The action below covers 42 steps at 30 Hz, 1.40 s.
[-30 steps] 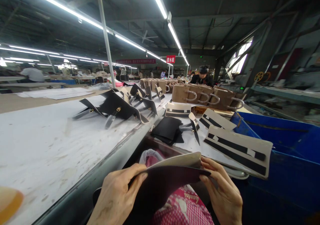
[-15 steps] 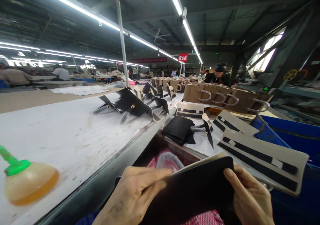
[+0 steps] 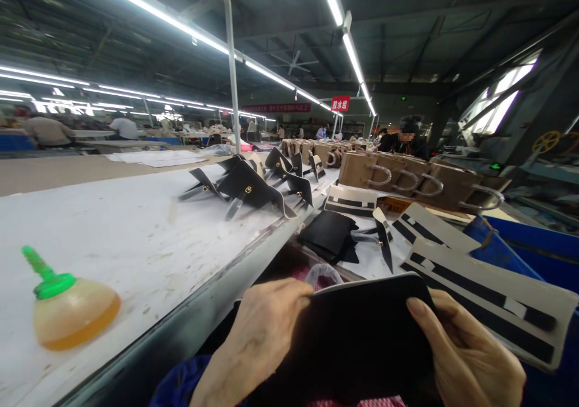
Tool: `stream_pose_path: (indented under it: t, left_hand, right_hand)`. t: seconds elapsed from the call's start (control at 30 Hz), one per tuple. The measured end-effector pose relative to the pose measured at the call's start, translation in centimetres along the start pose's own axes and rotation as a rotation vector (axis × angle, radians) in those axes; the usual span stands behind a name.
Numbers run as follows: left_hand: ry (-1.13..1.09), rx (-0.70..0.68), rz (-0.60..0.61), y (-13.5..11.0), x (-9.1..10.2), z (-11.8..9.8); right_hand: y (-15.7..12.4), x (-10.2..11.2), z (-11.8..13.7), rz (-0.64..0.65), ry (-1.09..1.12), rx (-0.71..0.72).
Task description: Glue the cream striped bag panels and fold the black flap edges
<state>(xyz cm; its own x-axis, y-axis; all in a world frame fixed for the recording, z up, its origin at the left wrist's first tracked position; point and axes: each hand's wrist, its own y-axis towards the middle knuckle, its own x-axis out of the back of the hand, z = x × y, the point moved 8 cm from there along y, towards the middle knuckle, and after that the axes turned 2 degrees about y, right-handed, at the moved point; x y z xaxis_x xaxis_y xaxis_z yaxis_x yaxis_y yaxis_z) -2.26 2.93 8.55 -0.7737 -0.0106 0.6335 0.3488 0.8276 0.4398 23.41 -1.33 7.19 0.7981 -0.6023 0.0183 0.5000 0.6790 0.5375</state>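
A black leather-like panel (image 3: 362, 334) with a pale edge is held up in front of me, its dark face toward the camera. My left hand (image 3: 266, 322) is closed on its upper left edge. Gripping the upper right corner, my right hand (image 3: 470, 340) has its thumb on the black face and its fingers behind. Just beyond lies a stack of black pieces (image 3: 328, 233). To the right is a beige panel with black strips (image 3: 486, 301). A clear plastic loop (image 3: 323, 274) shows behind the held panel.
On the white-covered table (image 3: 113, 226) at left stand a glue bottle with a green spout (image 3: 76, 310) and several black flap pieces with gold clasps (image 3: 248, 187). Brown bags (image 3: 398, 175) line the back. A blue bin (image 3: 534, 244) is at right; a person (image 3: 404, 141) is beyond.
The panel has been raised and tilted, so more of its black face shows. Both hands have moved with it, and my view has shifted slightly left.
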Motion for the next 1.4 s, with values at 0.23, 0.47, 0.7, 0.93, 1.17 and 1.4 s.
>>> stream_pose_path:
  t: [0.23, 0.47, 0.7, 0.93, 1.17, 1.4]
  left_hand:
    - [-0.271, -0.031, -0.018, 0.8, -0.3, -2.0]
    - [-0.251, -0.056, 0.002, 1.0, -1.0, -2.6]
    - [-0.182, -0.117, -0.062, 1.1, -2.0, -4.0]
    - [-0.133, -0.206, -0.163, 0.3, -1.3, -3.9]
    - [-0.078, -0.281, -0.201, -0.4, -1.0, -4.4]
    - [-0.053, -0.305, -0.189, -0.7, -1.0, -4.2]
  right_hand:
    - [-0.2, -0.2, 0.3, 0.028, 0.027, -0.012]
    - [-0.3, -0.9, 0.8, 0.065, 0.062, 0.049]
    - [-0.2, -1.8, 2.8, 0.127, 0.017, 0.233]
    - [-0.7, -1.7, 4.3, 0.053, 0.056, 0.374]
    - [-0.9, -1.8, 4.4, 0.044, 0.083, 0.284]
    - [-0.9, -1.8, 4.7, 0.047, 0.090, 0.290]
